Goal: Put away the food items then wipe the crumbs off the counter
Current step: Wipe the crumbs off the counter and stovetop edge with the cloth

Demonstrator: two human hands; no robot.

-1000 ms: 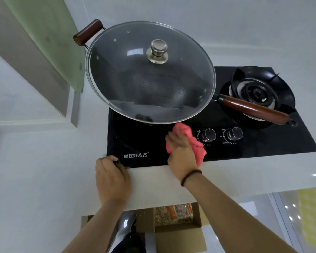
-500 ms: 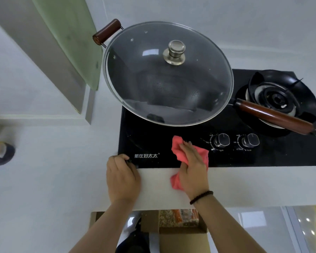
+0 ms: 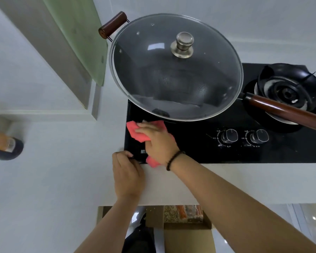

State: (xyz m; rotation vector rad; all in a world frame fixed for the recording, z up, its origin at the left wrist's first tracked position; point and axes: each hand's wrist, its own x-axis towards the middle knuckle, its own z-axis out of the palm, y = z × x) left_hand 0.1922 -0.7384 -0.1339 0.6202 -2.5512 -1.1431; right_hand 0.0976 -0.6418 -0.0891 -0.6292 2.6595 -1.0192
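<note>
Pink cloth [image 3: 139, 133] lies on the front-left corner of the black cooktop [image 3: 199, 150], under the right hand [image 3: 158, 142].

Right hand presses it flat with fingers laid across it and pointing left, toward the cooktop's left edge; the cloth's long axis runs from that corner back toward the wrist, one end poking out onto the white counter [image 3: 62, 179]. Left hand [image 3: 127, 172] rests just beside it on the counter's front strip, fingers curled at the cooktop edge; whether it pinches anything I cannot tell. The lidded wok [image 3: 175, 70] overhangs the cloth, so any stroke likely stays low beneath its rim.
</note>
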